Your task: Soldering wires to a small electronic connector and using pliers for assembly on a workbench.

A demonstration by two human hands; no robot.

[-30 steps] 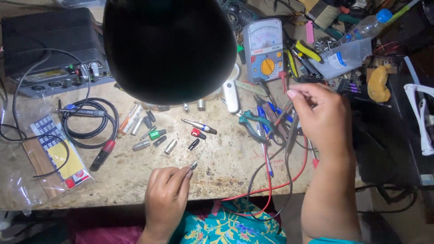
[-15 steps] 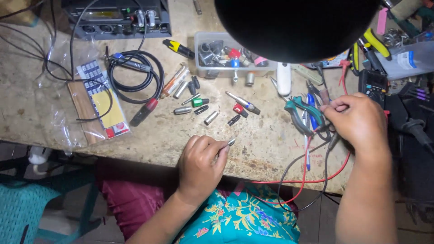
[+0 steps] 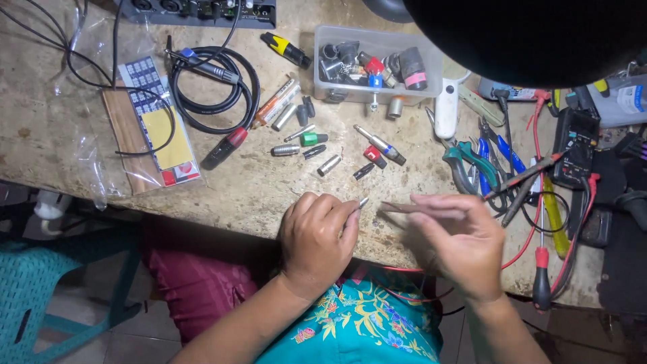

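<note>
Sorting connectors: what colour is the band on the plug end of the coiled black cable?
Red band, clearest in head view.

A single head-worn camera looked almost straight down from above the seated person onto the near edge of the workbench [image 3: 222, 195]. It sat close: the left hand [image 3: 317, 239] and right hand [image 3: 465, 246] filled the lower centre of the frame, forearms running off the bottom. A dark rounded lamp shade [image 3: 539, 34] blocked the upper right. Floor showed at lower left. No second view shared the scene.
</note>
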